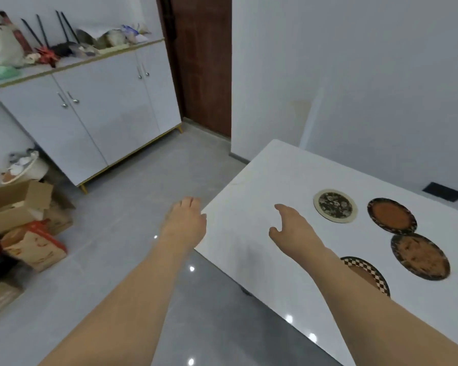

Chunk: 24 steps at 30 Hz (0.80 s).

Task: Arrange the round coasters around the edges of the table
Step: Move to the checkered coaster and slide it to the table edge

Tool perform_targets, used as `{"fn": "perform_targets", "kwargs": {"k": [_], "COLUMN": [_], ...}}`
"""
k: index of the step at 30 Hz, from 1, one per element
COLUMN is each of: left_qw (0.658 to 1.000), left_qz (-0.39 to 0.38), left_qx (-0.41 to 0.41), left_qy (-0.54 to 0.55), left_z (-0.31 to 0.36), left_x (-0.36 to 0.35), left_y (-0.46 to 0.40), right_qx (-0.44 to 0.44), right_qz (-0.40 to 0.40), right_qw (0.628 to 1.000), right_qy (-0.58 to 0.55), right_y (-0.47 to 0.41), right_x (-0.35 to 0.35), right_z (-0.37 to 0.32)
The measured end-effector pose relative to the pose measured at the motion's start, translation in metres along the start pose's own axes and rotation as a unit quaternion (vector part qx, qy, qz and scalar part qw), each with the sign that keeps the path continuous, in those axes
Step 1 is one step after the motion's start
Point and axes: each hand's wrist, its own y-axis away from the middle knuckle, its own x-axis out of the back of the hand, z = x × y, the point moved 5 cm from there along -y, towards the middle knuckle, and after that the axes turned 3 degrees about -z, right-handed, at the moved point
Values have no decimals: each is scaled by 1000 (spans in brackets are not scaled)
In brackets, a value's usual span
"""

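Four round coasters (335,206) clustered on white tabletop (254,186), right; right hand (292,228) above it, grip spread, empty; left hand (187,220) off near-left edge, likewise empty.

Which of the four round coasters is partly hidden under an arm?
The checkered-rim coaster, nearest the camera; the right forearm crosses over it, while the other three lie fully in view.

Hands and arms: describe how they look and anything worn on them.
Both arms are bare as far back as the view shows, with no sleeves visible. The left hand and right hand wear no gloves, and no watch, bracelet or ring shows. The image is too soft to judge the nails.
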Motion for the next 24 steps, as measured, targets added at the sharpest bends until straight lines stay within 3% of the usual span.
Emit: {"fn": "perform_targets", "kwargs": {"k": [5,12,18,24], "left_qw": [994,974,958,954], "left_qz": [-50,-134,-222,-235], "left_qx": [-95,-182,-148,-71], "left_qy": [-18,-32,102,175], "left_z": [87,208,291,327], "left_x": [-51,-157,-245,-289], "left_y": [-35,-60,-62,-66], "right_qx": [-151,-280,-390,-417], "right_qz": [39,25,87,148], "right_qw": [986,956,916,889], "right_qy": [-62,-89,-43,-119], "right_y": [8,27,43,37], "right_x": [24,1,-23,-42], "right_z": [105,248,339,375]}}
